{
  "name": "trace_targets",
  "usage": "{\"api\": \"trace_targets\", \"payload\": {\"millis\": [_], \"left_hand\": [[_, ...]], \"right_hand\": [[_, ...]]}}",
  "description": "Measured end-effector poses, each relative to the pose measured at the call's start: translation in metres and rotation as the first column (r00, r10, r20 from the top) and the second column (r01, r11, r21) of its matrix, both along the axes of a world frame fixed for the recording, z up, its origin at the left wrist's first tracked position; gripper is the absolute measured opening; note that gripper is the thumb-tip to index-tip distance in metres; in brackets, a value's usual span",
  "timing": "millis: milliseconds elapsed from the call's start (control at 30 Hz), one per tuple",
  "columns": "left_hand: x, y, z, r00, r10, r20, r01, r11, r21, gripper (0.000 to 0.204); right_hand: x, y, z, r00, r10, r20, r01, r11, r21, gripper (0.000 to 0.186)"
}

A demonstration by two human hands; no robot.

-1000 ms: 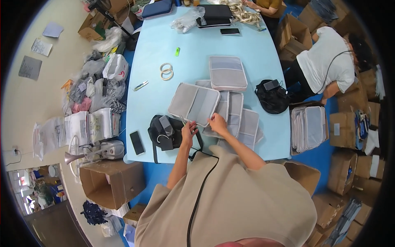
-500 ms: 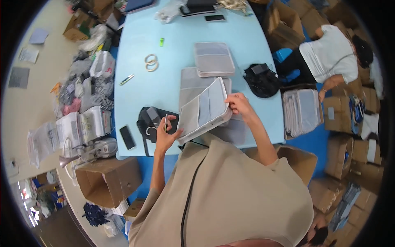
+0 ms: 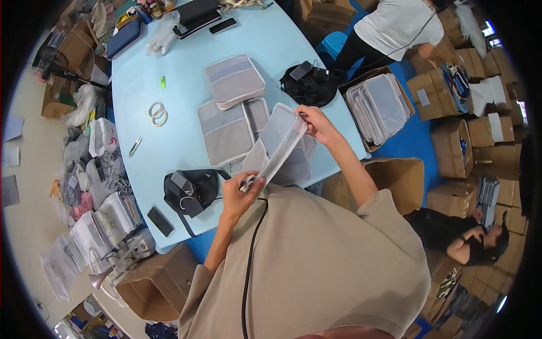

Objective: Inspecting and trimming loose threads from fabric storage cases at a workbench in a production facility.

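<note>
From the wearer's head, one wide fisheye camera looks steeply down and forward, close above the beige shirt [image 3: 310,265], taking in the left hand [image 3: 239,193], the right hand [image 3: 319,125] and the blue table [image 3: 183,135] beyond

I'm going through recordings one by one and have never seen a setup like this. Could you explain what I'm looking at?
There is no robot here, only a person's two bare hands. Every picture comes from a wide fisheye camera on that person's head, looking down, so straight edges bend near the rim. On the pale blue table lie, among other things, flat grey rectangular fabric cases, a soft black fabric bag and a black rectangular phone. The left hand and right hand hold a tilted grey fabric case with pale edging. The left hand also has something small that I cannot make out.
</note>
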State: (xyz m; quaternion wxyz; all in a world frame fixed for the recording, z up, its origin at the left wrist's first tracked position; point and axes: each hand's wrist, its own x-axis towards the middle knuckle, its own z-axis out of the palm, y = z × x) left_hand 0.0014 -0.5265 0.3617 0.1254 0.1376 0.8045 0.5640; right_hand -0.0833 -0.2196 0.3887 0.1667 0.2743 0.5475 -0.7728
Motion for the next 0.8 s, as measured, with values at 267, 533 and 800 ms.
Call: {"api": "trace_targets", "payload": {"millis": [267, 533, 800], "left_hand": [[-0.012, 0.021, 0.003, 0.976, 0.194, 0.098, -0.199, 0.979, 0.047, 0.059], [-0.015, 0.011, -0.024, 0.946, 0.207, 0.251, -0.258, 0.947, 0.191, 0.057], [-0.041, -0.012, -0.005, 0.976, 0.054, 0.21, -0.074, 0.993, 0.088, 0.06]], "right_hand": [[0.05, -0.048, -0.036, 0.872, 0.046, -0.487, 0.178, 0.897, 0.404, 0.032], [0.084, -0.087, -0.024, 0.788, 0.348, -0.508, 0.054, 0.783, 0.62, 0.034], [0.069, -0.067, 0.003, 0.456, 0.724, -0.518, 0.443, 0.32, 0.837, 0.019]]}}
